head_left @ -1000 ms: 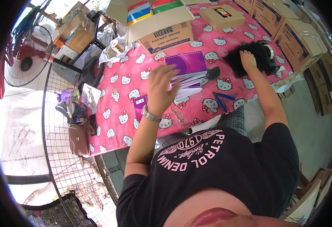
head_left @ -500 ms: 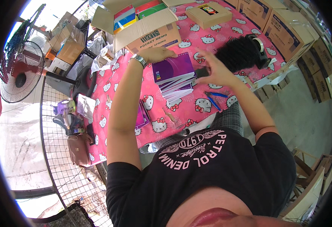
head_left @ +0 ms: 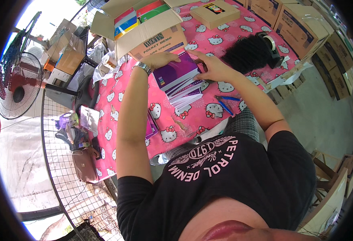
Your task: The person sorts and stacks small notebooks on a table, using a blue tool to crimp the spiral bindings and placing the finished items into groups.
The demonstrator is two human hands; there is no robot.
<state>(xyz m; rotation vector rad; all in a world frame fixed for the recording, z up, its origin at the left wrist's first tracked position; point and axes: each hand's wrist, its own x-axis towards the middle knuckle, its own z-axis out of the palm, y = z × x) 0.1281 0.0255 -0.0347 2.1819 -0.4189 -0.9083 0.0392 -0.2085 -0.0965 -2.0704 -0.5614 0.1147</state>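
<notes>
A stack of purple spiral notebooks [head_left: 175, 75] lies on the pink table, its lower layers fanned toward me with white page edges showing. My left hand [head_left: 159, 60] grips the far left corner, thumb along the top edge; its other fingers are partly hidden. At the right end, my right hand [head_left: 217, 69] spans the stack with fingers at the far edge and thumb against the near side. Blue-handled pliers [head_left: 226, 103] lie just right of the stack, jaws toward it. More purple notebooks [head_left: 151, 126] lie beside my left forearm.
Beyond my hands stands an open carton [head_left: 158, 43] of colourful notebooks. A flat brown box [head_left: 215, 15] is at the far side. A black bristly bundle [head_left: 245, 54] and a tape dispenser [head_left: 273, 52] lie to the right. A fan [head_left: 19, 86] stands at left.
My right hand has closed in from beside the stack onto its right end. My left hand stays at the far left corner. The whole view has shifted slightly.
</notes>
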